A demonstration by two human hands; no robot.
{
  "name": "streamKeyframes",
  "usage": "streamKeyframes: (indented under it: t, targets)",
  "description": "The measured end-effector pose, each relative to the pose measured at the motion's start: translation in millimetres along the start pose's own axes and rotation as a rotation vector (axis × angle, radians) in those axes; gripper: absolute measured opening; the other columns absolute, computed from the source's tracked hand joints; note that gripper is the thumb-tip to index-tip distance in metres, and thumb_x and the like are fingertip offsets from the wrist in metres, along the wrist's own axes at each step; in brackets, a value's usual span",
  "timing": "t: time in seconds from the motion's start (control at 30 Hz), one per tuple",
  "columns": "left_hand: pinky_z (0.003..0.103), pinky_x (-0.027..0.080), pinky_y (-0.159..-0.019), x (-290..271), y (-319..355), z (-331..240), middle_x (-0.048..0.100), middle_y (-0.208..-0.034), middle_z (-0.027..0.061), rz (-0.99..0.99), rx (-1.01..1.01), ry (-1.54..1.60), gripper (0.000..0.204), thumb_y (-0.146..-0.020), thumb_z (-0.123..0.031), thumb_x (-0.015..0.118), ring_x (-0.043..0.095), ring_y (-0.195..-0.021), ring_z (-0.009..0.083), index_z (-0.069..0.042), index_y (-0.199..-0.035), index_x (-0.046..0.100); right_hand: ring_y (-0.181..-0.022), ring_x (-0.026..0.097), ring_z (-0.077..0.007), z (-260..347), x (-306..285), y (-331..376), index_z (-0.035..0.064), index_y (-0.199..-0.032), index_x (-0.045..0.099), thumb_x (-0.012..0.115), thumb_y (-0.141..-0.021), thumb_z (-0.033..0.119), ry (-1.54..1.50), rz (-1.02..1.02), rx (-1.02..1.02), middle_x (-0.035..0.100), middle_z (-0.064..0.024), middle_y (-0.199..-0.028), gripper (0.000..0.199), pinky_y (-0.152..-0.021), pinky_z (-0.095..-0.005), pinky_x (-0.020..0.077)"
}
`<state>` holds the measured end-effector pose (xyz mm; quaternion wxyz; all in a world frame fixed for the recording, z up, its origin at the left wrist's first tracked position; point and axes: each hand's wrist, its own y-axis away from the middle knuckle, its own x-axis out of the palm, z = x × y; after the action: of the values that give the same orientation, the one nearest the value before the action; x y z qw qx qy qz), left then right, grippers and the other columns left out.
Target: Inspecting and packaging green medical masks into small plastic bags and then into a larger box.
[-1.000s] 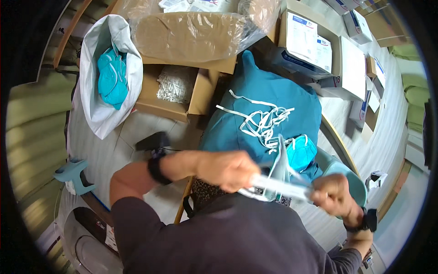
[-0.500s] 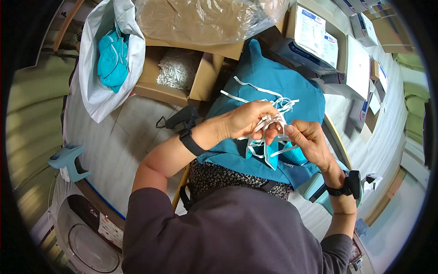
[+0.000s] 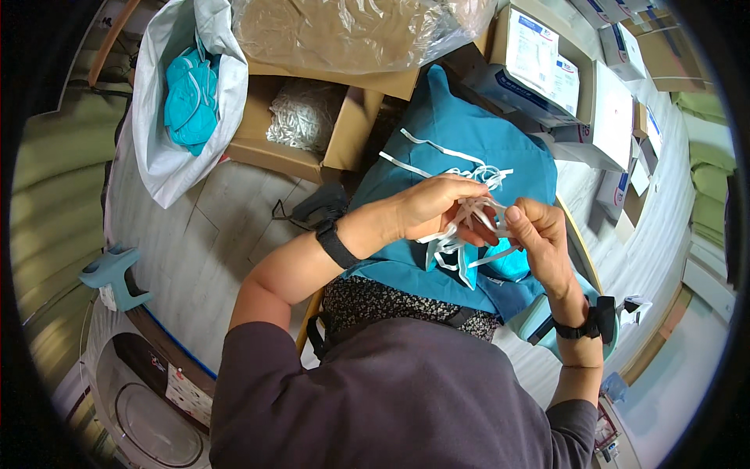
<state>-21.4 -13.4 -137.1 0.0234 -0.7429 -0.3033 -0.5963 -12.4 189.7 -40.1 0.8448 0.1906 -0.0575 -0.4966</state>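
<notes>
Over my lap my left hand (image 3: 433, 206) is closed around a bunch of white elastic straps (image 3: 473, 209), palm partly turned up. My right hand (image 3: 539, 238) pinches a strap from the same bunch between thumb and forefinger, just to the right. Below the fingers hang turquoise face masks (image 3: 509, 264), their straps looping in front; my hands hide part of them. More loose straps (image 3: 486, 173) lie tangled beyond my left hand on the teal cloth (image 3: 476, 125) spread over my lap.
At the far left stands a white sack (image 3: 160, 178) with turquoise masks (image 3: 191, 102) inside. Beside it, a cardboard box (image 3: 273, 159) contains a bag of small white pieces (image 3: 303, 123). Printed cartons (image 3: 539, 98) are stacked at the far right. Clear plastic sheeting (image 3: 336, 35) covers the far middle.
My right hand has shifted slightly up and right, drawing a strap out from the bunch. My left palm has turned up a little more, and the masks beneath have moved slightly right.
</notes>
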Motion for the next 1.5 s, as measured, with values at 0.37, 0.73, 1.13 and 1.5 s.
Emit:
streamKeyframes:
  t: [0.37, 0.73, 1.13, 1.5]
  targets:
    - [0.043, 0.056, -0.095, -2, -5, 7, 0.068, -0.109, 0.0186, 0.003, 0.111, 0.148, 0.035, -0.104, -0.026, 0.047, 0.068, -0.101, 0.0268, 0.004, -0.115, 0.062, -0.062, 0.045, -0.0032, -13, -4, 6, -0.0001, -0.075, 0.062, 0.060, -0.101, 0.030, 0.077, -0.123, -0.016, 0.061, 0.0007, -0.068, 0.040, -0.054, -0.0226, 0.0334]
    - [0.042, 0.053, -0.100, 2, 2, 8, 0.063, -0.119, 0.0206, 0.014, 0.193, 0.136, 0.032, -0.101, -0.017, 0.051, 0.067, -0.105, 0.0273, 0.007, -0.121, 0.056, -0.061, 0.040, -0.0028, -28, -21, 21, -0.0001, -0.077, 0.064, 0.060, -0.101, 0.029, 0.067, -0.208, 0.017, 0.056, 0.0040, -0.067, 0.039, -0.052, -0.0224, 0.0296]
    - [0.037, 0.052, -0.100, 7, 7, 7, 0.065, -0.118, 0.0180, 0.006, 0.242, -0.051, 0.031, -0.094, 0.000, 0.052, 0.064, -0.111, 0.0255, 0.005, -0.124, 0.056, -0.065, 0.047, -0.0036, -22, -10, 23, -0.0018, -0.079, 0.066, 0.061, -0.101, 0.026, 0.093, -0.161, 0.027, 0.064, 0.0001, -0.072, 0.035, -0.056, -0.0222, 0.0364]
    - [0.030, 0.057, -0.087, 7, 5, 10, 0.068, -0.108, 0.0135, -0.067, 0.260, -0.111, 0.020, -0.097, -0.006, 0.055, 0.068, -0.098, 0.0185, 0.003, -0.114, 0.063, -0.066, 0.048, -0.0039, -15, -5, 24, -0.0015, -0.079, 0.065, 0.061, -0.101, 0.025, 0.104, -0.123, 0.033, 0.063, -0.0005, -0.072, 0.034, -0.056, -0.0220, 0.0375]
